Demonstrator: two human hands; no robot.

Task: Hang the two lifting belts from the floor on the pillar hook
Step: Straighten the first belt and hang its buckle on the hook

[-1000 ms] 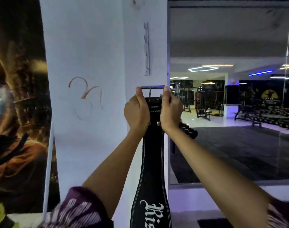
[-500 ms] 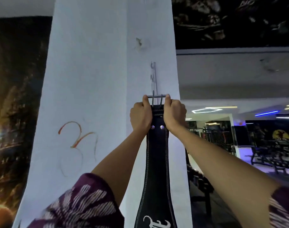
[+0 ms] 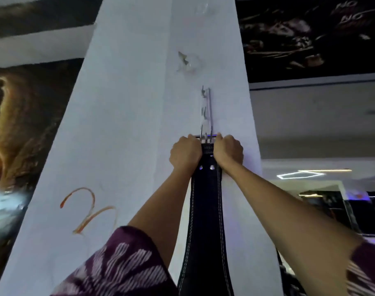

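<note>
- Black lifting belt (image 3: 205, 221) hangs vertically against the white pillar (image 3: 126, 129), buckle end up just below the metal hook (image 3: 206, 110).
- Left hand (image 3: 185, 151) and right hand (image 3: 227, 150) fingers are closed on the belt's top end.

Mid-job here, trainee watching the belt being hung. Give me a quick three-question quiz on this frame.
1. True or false: both hands grip the top end of the black lifting belt.
2. Multiple choice: the metal hook strip on the white pillar sits A) below the hands, B) just above the buckle, C) on the poster at left.
3. Fill in: the belt's stitching along its edges is ____.

Key
1. True: the left hand and right hand clasp it on either side.
2. B.
3. White.
</note>
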